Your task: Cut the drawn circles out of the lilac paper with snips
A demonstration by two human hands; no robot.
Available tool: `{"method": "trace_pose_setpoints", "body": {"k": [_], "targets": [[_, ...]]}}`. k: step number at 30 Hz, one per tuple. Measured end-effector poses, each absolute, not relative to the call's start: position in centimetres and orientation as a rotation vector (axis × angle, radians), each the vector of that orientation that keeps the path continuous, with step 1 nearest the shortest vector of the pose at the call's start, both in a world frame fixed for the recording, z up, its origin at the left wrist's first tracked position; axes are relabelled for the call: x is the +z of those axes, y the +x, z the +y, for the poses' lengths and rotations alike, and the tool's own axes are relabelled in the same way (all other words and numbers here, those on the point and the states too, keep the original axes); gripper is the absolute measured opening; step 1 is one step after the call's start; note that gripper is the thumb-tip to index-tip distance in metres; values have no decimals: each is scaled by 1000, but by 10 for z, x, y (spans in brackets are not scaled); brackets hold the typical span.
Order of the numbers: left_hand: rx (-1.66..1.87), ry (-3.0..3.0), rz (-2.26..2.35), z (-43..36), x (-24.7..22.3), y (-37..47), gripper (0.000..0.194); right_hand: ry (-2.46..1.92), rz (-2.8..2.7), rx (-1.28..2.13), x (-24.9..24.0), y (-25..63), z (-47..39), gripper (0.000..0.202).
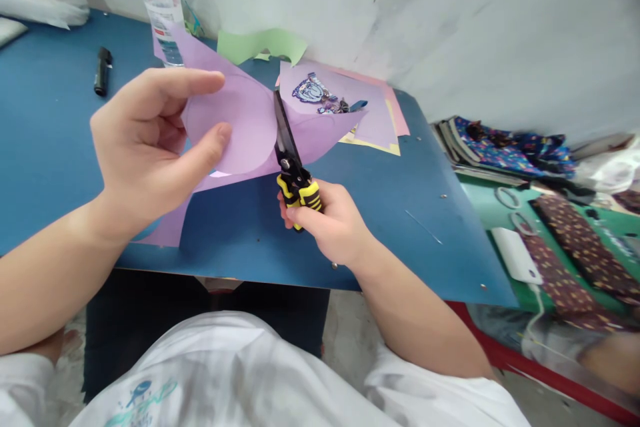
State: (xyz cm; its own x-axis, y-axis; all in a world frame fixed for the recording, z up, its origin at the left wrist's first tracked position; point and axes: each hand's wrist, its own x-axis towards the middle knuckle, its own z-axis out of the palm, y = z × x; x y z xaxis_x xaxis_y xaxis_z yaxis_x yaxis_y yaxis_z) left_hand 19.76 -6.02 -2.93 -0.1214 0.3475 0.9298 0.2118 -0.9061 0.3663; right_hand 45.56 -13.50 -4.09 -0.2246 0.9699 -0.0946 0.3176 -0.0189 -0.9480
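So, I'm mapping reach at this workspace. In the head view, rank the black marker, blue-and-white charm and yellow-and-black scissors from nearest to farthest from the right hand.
From the right hand:
1. Yellow-and-black scissors: held in it.
2. Blue-and-white charm: beyond it, on pale purple paper.
3. Black marker: far left, past the left hand.
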Motion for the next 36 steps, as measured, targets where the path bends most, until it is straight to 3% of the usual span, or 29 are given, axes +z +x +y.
{"method": "trace_pose_setpoints", "body": {"k": [3,7,15,22,36], "targets": [[2085,2059,757,-59,-30,197,45,-1367,-1600,1261,-40,455,-135,14],[2200,2055,604,-53,-31,197,55,-1377,-1594,1262,-39,455,-135,13],[2155,2067,739,-58,-30,195,21,-1392,-1603,1263,-38,455,-137,14],[2036,2164,817,-58,-37,189,48,-1375,-1545,1306,-38,452,-136,12],[2067,2056,791,-58,-41,194,47,-1323,-1632,1287,-44,456,-135,7]]}}
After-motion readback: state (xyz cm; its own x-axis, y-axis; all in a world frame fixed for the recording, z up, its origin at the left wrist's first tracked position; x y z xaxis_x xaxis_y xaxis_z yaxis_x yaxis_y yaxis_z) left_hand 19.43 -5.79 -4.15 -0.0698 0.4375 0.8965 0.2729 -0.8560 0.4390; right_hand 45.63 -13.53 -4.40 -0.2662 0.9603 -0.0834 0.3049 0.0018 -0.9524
